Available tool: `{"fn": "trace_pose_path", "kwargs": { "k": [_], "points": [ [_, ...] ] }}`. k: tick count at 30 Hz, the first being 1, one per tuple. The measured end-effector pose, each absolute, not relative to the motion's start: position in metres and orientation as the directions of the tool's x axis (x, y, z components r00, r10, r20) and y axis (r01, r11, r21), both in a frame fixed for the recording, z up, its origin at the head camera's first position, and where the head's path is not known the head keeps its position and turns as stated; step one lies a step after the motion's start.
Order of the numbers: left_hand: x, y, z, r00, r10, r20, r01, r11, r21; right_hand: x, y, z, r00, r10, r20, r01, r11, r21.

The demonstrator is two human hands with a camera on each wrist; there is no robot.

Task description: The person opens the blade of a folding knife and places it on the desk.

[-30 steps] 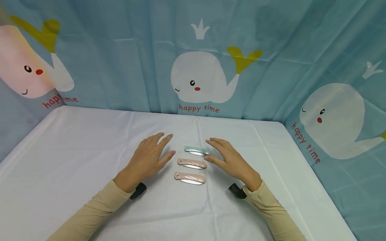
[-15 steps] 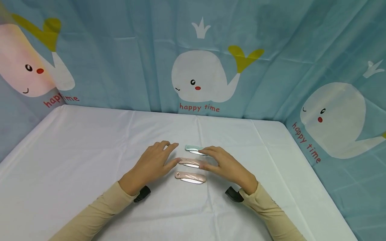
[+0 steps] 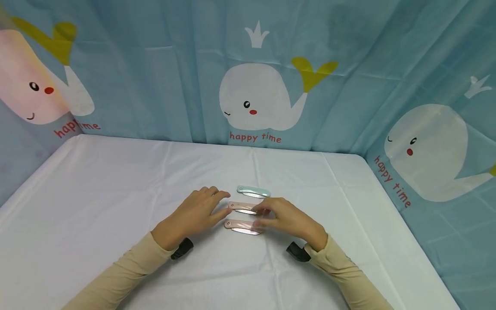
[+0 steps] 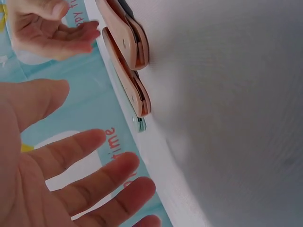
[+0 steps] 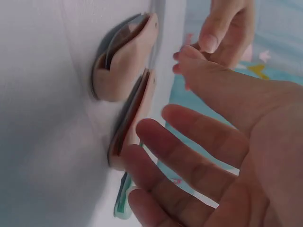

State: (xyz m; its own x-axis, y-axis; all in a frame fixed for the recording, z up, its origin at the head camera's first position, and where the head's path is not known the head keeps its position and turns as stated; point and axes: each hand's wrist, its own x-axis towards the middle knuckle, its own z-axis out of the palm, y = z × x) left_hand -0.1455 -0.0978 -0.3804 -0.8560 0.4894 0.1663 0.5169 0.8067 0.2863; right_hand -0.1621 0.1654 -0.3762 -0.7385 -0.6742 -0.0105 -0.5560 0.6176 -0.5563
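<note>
Three folding knives with their blades folded in lie in a column on the white table: a mint green knife (image 3: pixel 253 191) farthest, a pink knife (image 3: pixel 241 206) in the middle, another pink knife (image 3: pixel 241 225) nearest. My left hand (image 3: pixel 197 211) hovers beside the left ends of the knives, thumb and fingers spread, holding nothing. My right hand (image 3: pixel 284 217) is over the right ends of the two pink knives, covering part of them in the head view. In the right wrist view its fingers (image 5: pixel 189 161) are relaxed and apart, with nothing in them.
A white cloth (image 3: pixel 116 185) covers the table. Blue curtains (image 3: pixel 162 86) with printed whales stand around its back and sides. A black wrist camera (image 3: pixel 182 249) sits under the left wrist, another black camera (image 3: pixel 298 252) under the right.
My right hand has moved from beside the mint green knife toward me, over the pink knives. The left hand has shifted slightly right and nearer the knives. The knives stay in place.
</note>
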Motion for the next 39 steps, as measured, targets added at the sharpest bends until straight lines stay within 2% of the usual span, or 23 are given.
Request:
{"fn": "trace_pose_path", "kwargs": {
  "k": [10, 18, 29, 39],
  "points": [
    [-0.15, -0.102, -0.378, -0.829, 0.559, 0.025, 0.519, 0.751, 0.41, -0.159, 0.159, -0.381, -0.712, -0.7, -0.057, -0.56, 0.615, -0.555],
    [-0.15, -0.101, -0.381, -0.804, 0.593, -0.048, 0.515, 0.734, 0.442, -0.158, 0.157, -0.384, -0.703, -0.71, -0.054, -0.581, 0.616, -0.532],
    [-0.148, -0.097, -0.387, -0.799, 0.6, -0.042, 0.529, 0.734, 0.426, -0.157, 0.154, -0.386, -0.685, -0.726, -0.061, -0.586, 0.599, -0.546],
    [-0.149, -0.098, -0.387, -0.788, 0.615, 0.014, 0.555, 0.7, 0.45, -0.156, 0.154, -0.385, -0.709, -0.701, -0.081, -0.528, 0.603, -0.597]
  ]
}}
